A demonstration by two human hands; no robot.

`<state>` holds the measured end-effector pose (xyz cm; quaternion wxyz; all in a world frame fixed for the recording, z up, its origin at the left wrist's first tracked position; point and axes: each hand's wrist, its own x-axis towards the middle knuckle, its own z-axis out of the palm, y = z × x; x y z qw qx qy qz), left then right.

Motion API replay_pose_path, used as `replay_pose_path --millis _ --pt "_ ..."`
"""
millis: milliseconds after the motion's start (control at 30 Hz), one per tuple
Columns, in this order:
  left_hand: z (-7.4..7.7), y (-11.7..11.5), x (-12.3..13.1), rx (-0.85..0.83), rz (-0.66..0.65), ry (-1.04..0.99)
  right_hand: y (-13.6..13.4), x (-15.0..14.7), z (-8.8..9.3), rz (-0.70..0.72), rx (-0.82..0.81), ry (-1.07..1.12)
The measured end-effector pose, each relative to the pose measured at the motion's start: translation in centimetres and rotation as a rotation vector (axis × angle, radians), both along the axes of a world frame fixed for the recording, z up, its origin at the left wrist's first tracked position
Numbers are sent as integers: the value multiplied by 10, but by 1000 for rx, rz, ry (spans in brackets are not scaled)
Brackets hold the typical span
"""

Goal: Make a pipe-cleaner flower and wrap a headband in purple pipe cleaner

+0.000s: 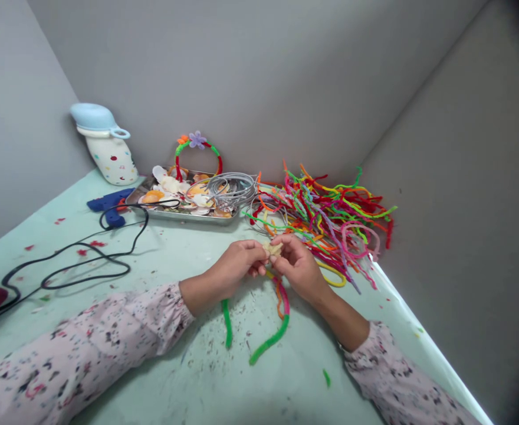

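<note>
Near the middle of the table, my left hand [244, 262] and my right hand [298, 265] meet, both closed with fingertips pinching a small pale yellow piece [273, 249]. It looks ridged, like a shell or a folded flower; the fingers cover part of it. Beneath my hands runs a pipe cleaner band [282, 304] in pink and green, with an orange strand beside it. A green pipe cleaner end [227, 324] shows below my left hand; whether it joins the band is hidden.
A metal tray [189, 217] of shells stands behind, with coiled grey wire [233, 189] and a flowered pipe cleaner hoop [197, 141]. Colourful pipe cleaners [321, 206] pile up at right. At left are a blue glue gun [111, 203], its black cord [86, 243] and a bottle [109, 153].
</note>
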<state>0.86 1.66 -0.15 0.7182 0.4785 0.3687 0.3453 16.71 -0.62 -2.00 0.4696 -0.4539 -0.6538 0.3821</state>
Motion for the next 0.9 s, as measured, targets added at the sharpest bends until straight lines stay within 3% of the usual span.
replay_pose_path --millis 233,667,900 --pt "0 0 1 45 -7 70 0 6 3 70 -32 7" --pt "1 1 0 134 21 103 0 4 10 57 -154 161" --pt "4 -1 -1 162 18 177 1 0 8 1 -156 132"
